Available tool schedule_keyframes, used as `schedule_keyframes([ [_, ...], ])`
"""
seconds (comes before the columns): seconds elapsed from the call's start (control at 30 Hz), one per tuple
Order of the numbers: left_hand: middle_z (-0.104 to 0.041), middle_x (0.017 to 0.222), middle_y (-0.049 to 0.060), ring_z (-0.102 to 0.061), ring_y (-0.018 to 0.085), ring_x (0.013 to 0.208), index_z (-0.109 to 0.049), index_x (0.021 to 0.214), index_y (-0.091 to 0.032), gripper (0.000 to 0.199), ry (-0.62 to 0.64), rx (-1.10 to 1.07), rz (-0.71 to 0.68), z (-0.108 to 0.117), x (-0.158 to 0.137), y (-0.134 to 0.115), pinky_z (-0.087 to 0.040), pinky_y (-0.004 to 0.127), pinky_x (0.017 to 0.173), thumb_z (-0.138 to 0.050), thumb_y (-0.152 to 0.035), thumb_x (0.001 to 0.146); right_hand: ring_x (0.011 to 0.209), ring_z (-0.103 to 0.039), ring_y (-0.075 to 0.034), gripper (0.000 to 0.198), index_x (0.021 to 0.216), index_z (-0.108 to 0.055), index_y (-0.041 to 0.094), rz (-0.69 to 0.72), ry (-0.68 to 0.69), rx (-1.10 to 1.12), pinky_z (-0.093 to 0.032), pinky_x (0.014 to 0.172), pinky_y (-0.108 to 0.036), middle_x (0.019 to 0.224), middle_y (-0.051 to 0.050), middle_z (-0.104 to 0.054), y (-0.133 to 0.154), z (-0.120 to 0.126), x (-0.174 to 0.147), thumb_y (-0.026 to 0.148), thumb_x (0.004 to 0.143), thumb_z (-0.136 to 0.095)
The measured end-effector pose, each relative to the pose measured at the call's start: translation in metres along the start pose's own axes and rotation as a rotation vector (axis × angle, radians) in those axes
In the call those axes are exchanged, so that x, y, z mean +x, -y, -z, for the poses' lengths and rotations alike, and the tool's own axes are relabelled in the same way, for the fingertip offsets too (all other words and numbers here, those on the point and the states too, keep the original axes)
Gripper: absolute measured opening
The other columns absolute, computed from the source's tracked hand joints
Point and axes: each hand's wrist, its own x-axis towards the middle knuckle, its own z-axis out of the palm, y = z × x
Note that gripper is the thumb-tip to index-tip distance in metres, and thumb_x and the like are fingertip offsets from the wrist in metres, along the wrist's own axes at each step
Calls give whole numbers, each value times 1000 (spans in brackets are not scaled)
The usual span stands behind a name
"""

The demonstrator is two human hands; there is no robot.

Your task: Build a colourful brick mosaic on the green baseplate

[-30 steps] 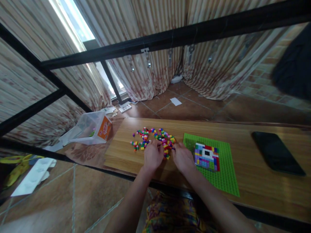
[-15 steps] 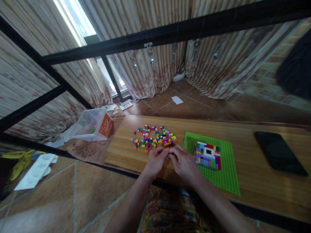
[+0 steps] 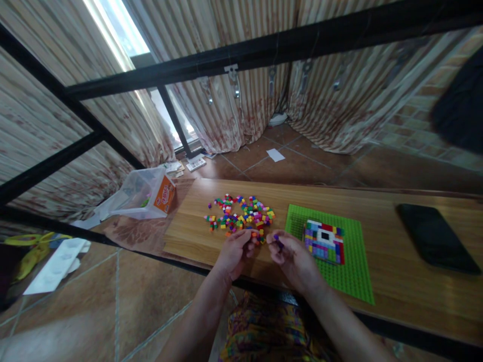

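Note:
My right hand (image 3: pixel 296 256) pinches a small purple building brick (image 3: pixel 277 238) between thumb and fingers, just left of the green baseplate (image 3: pixel 354 266). My left hand (image 3: pixel 234 250) is closed, with thumb and forefinger together at the near edge of the loose bricks (image 3: pixel 241 219). An orange brick (image 3: pixel 254 235) shows right at its fingertips; whether it is gripped or lies behind them I cannot tell. On the baseplate sits a square build of multicoloured bricks (image 3: pixel 320 249), with a white ring around a dark centre.
A dark phone (image 3: pixel 435 236) lies on the right of the wooden table (image 3: pixel 385 226). Beyond the left end stands a clear plastic box (image 3: pixel 132 193) with an orange label. Black metal bars (image 3: pixel 211 63) cross in front of the curtains (image 3: pixel 241 115).
My hands were together at the fingertips and have moved apart. The purple brick now shows in my right hand, and bricks between the hands have come into view.

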Motion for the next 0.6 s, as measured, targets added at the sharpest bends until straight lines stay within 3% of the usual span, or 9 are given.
schedule_keyframes([
  [0.1, -54, 65, -1, -40, 4, 50, -66, 85, -10, 36, -61, 109, -77, 3, 6, -1, -27, 15, 43, -75, -40, 66, 51, -38, -8, 21, 75, -59, 19, -59, -29, 43, -20, 38, -18, 75, -1, -58, 3, 2, 2, 39, 74, -66],
  [0.2, -45, 54, -5, -36, 4, 44, -63, 73, -13, 31, -120, 341, -207, 5, 22, -3, -26, 17, 42, -66, -44, 73, 46, -31, -6, 32, 70, -56, 18, -29, -97, -110, -13, 37, -18, 71, 1, -56, 4, 5, 8, 48, 74, -66],
  [0.3, -43, 50, -6, -36, 6, 45, -61, 64, -14, 27, -188, 502, -311, 9, 42, -5, -27, 19, 44, -63, -39, 74, 45, -34, -7, 33, 69, -59, 18, 114, -193, -525, -22, 40, -20, 63, 2, -56, 3, 8, 18, 50, 76, -62],
  [0.4, -51, 53, -4, -41, 8, 51, -65, 63, -14, 19, -227, 552, -353, 14, 56, -7, -30, 20, 49, -64, -31, 71, 57, -54, -13, 25, 81, -69, 19, 260, -244, -1128, -38, 55, -24, 66, -1, -64, 4, 7, 31, 39, 83, -55],
  [0.5, -54, 55, -3, -45, 9, 55, -67, 64, -15, 17, -249, 584, -379, 18, 59, -7, -32, 21, 52, -62, -28, 72, 76, -64, -19, 26, 100, -70, 24, 218, -295, -1575, -42, 68, -28, 81, -4, -72, 5, 0, 43, 31, 89, -47],
  [0.6, -53, 53, -3, -47, 11, 56, -69, 68, -15, 16, -252, 580, -383, 20, 53, -7, -34, 21, 53, -60, -29, 73, 83, -67, -20, 29, 110, -66, 28, 113, -302, -1782, -42, 71, -29, 91, -5, -73, 4, -7, 51, 32, 92, -44],
])
